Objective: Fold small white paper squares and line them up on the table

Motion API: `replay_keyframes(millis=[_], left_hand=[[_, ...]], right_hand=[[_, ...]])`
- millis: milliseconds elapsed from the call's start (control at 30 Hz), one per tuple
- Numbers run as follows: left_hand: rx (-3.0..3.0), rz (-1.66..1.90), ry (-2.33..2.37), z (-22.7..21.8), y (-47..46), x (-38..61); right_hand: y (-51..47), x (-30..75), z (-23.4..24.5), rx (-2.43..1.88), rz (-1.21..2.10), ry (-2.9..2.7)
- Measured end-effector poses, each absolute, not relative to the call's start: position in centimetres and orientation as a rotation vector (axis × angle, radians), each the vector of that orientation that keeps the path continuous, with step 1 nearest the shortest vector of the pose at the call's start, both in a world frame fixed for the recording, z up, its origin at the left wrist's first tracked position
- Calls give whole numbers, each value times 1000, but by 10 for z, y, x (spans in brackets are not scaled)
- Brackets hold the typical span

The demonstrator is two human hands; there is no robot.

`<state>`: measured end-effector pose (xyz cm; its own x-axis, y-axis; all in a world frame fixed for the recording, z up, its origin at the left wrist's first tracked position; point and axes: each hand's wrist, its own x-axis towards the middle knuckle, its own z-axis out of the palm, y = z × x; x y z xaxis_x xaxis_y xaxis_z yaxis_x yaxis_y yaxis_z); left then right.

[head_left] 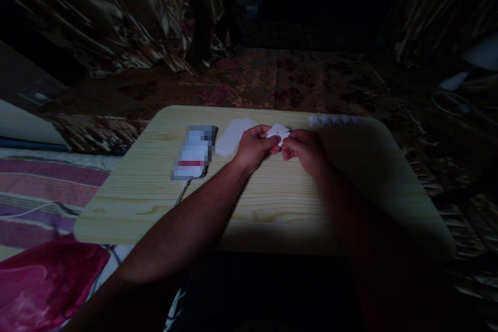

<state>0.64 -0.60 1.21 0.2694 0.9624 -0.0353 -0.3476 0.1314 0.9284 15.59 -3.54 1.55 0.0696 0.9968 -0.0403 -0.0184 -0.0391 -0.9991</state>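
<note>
A small folded piece of white paper is held between both hands above the wooden table. My left hand is closed on its left side, thumb laid across the front. On the lower right edge, my right hand pinches the same paper with thumb and fingers. Just left of my left hand lies a stack of white paper sheets, partly covered by that hand. Along the far right edge of the table several small folded white paper pieces sit in a row.
A blurred-out flat device, perhaps a phone, lies on the table's left with a white cable running off the near edge. A pink bag and striped bedding are at left. Dark curtains hang behind; a pale lamp stands right.
</note>
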Motion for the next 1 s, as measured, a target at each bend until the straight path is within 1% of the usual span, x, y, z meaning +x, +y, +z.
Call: replay_keyframes(millis=[167, 467, 700, 1000], left_hand=[[987, 1110, 806, 14, -7, 7], [1013, 1115, 828, 11, -7, 8], [1081, 1082, 756, 10, -7, 8], [1149, 1074, 767, 9, -8, 9]], right_hand=[[-33, 157, 11, -1255, 1176, -1166], [-35, 158, 13, -1341, 959, -1333], [-35, 160, 13, -1394, 876, -1354], [-36, 158, 17, -1397, 877, -1313]])
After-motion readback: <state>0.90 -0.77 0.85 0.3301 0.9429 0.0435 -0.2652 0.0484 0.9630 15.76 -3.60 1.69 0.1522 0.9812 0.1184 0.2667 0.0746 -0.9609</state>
